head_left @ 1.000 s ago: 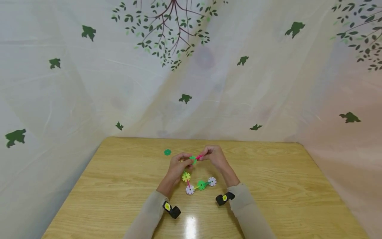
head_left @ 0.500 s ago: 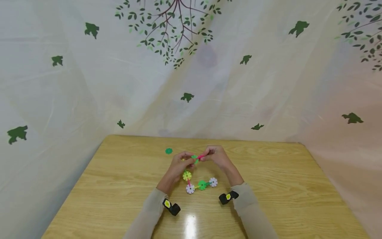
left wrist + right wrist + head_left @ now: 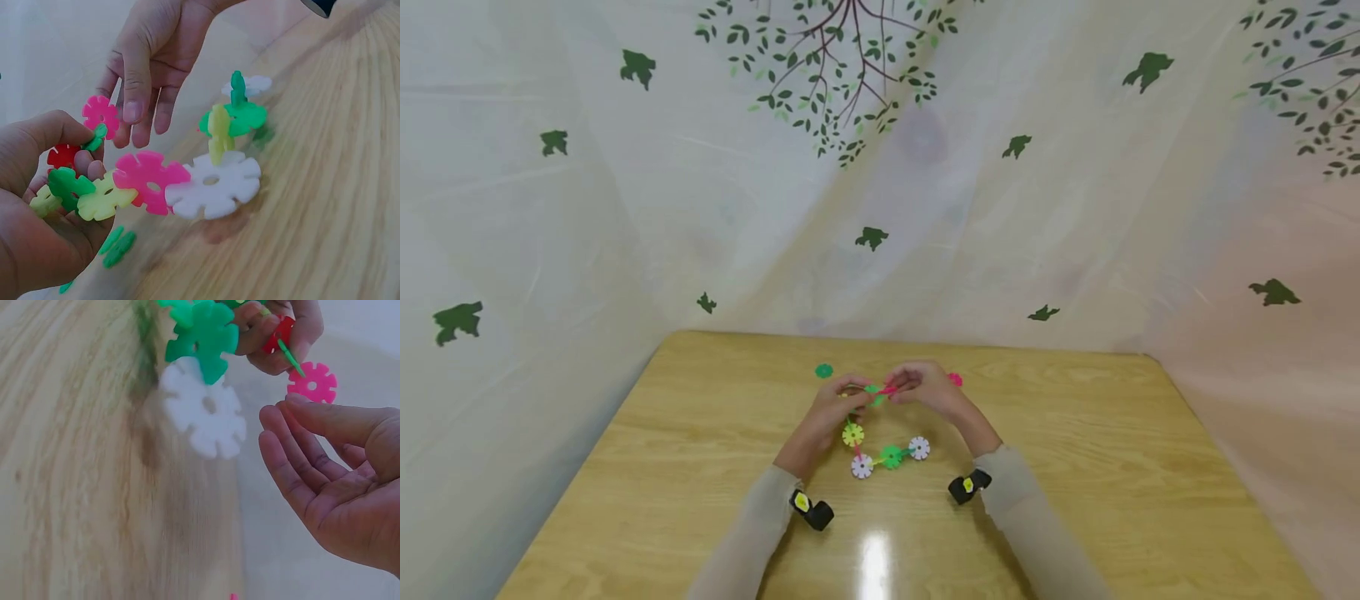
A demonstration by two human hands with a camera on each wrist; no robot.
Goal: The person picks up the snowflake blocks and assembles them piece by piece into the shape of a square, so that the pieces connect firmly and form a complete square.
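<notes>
My left hand pinches a light green notched disc slotted to a pink disc. Linked red, green and yellow discs curve past its fingers. From there the chain runs through another pink disc to a white one, then green and a white end disc. My right hand has its fingers loosely bent and apart, the thumb tip at the edge of the upper pink disc; whether they touch is unclear.
On the wooden table, a loose green disc lies beyond my left hand and a pink disc lies beyond my right wrist. A printed cloth hangs behind the table's far edge.
Both hands and the chain appear farther left in the head view. My right fingers, which pinched the pink disc, have loosened. The loose pink disc beyond my right hand has come into sight.
</notes>
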